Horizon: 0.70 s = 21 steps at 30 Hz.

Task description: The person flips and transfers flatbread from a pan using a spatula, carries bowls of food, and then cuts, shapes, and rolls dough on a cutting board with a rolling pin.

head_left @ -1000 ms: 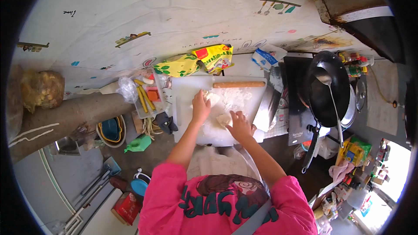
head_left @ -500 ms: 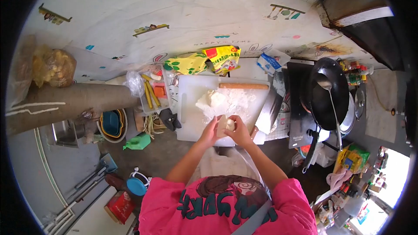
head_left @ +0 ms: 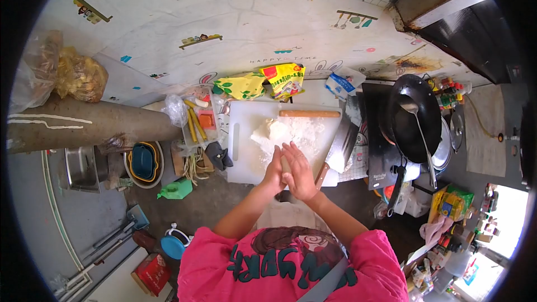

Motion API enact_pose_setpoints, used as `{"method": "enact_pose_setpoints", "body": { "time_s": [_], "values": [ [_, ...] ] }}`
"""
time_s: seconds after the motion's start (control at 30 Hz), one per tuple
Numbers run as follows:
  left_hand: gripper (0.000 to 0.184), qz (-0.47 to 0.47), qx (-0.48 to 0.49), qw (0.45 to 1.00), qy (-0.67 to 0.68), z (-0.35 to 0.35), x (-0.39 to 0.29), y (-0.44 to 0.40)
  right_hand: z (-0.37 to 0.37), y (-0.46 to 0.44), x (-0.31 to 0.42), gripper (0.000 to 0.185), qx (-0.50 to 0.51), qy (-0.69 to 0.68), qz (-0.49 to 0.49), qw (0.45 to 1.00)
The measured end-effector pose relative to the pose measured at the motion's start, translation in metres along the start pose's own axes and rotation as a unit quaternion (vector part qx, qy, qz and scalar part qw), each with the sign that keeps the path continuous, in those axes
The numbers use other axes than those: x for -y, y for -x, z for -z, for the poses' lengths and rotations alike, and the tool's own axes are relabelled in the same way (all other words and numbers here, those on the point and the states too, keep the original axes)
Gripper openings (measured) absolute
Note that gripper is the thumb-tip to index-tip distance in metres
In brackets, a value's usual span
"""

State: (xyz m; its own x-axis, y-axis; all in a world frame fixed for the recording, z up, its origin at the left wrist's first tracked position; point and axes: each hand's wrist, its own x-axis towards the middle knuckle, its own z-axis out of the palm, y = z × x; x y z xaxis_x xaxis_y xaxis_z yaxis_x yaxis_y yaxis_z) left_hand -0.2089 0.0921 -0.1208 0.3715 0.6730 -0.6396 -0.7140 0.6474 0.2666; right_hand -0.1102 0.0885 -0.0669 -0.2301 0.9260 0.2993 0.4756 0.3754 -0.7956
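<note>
My left hand [head_left: 273, 174] and my right hand [head_left: 299, 172] are pressed together over the front part of the white cutting board [head_left: 243, 159]. Between the palms a bit of pale dough [head_left: 286, 164] shows; the rest is covered by my fingers. Another lump of dough [head_left: 276, 129] lies on the board beyond my hands, with white flour [head_left: 305, 132] spread beside it. Along the board's back edge rests a wooden rolling pin [head_left: 309, 113]. A wide cleaver [head_left: 340, 148] lies on the right side, its wooden handle near my right hand.
Behind the board stand a yellow-green bag [head_left: 240, 86] and a yellow packet [head_left: 286, 80]. On the right, a black wok [head_left: 413, 128] with a ladle sits on the stove. A clear tray [head_left: 196, 127] and a dark cloth [head_left: 217, 156] are left of the board.
My hands first came together around the piece of dough, lifting it off the board; now the palms are flattened against each other over it. The view has shifted slightly.
</note>
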Motion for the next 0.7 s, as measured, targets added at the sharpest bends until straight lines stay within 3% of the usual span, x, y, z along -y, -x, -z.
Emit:
{"method": "enact_pose_setpoints", "body": {
  "time_s": [0.1, 0.17, 0.23, 0.3, 0.33, 0.43, 0.47, 0.57, 0.6, 0.63, 0.7],
  "values": [
    [0.054, -0.011, 0.015, 0.998, 0.055, 0.022, 0.022, -0.007, -0.003, 0.007, 0.007, 0.056, 0.083, 0.053, -0.010, 0.995],
    [0.052, 0.002, 0.079, 0.996, 0.044, 0.035, 0.022, -0.012, -0.002, 0.006, 0.010, 0.048, 0.080, 0.060, -0.025, 0.995],
    [0.051, 0.010, 0.074, 0.997, 0.034, 0.033, 0.020, -0.009, -0.006, 0.005, 0.006, 0.039, 0.066, 0.037, -0.078, 0.994],
    [0.051, 0.018, 0.068, 0.997, 0.024, 0.021, 0.011, 0.002, -0.009, 0.006, -0.012, 0.033, 0.053, -0.037, -0.121, 0.991],
    [0.053, 0.039, 0.010, 0.999, 0.018, 0.019, 0.008, 0.003, -0.010, 0.004, -0.020, 0.031, 0.045, -0.072, -0.140, 0.986],
    [0.056, 0.049, 0.066, 0.995, 0.049, -0.007, -0.010, 0.019, -0.008, -0.005, -0.022, 0.031, -0.074, -0.172, -0.316, 0.930],
    [0.057, 0.058, 0.119, 0.991, 0.039, -0.005, -0.013, 0.019, -0.003, -0.004, -0.026, 0.035, -0.047, -0.202, -0.327, 0.922],
    [0.056, -0.004, 0.029, 1.000, 0.006, -0.008, -0.004, 0.011, -0.002, 0.006, -0.019, 0.040, -0.047, -0.029, -0.068, 0.996],
    [0.049, -0.004, -0.008, 0.999, -0.046, -0.001, -0.003, 0.005, 0.000, 0.013, -0.016, 0.049, -0.001, -0.094, -0.090, 0.992],
    [0.046, 0.007, -0.012, 0.996, -0.094, 0.008, -0.004, 0.002, 0.002, 0.017, -0.016, 0.050, -0.024, -0.204, -0.156, 0.966],
    [0.041, 0.026, -0.021, 0.982, -0.186, 0.023, -0.007, -0.002, 0.010, 0.020, -0.020, 0.052, -0.068, -0.412, -0.278, 0.865]
  ]
}}
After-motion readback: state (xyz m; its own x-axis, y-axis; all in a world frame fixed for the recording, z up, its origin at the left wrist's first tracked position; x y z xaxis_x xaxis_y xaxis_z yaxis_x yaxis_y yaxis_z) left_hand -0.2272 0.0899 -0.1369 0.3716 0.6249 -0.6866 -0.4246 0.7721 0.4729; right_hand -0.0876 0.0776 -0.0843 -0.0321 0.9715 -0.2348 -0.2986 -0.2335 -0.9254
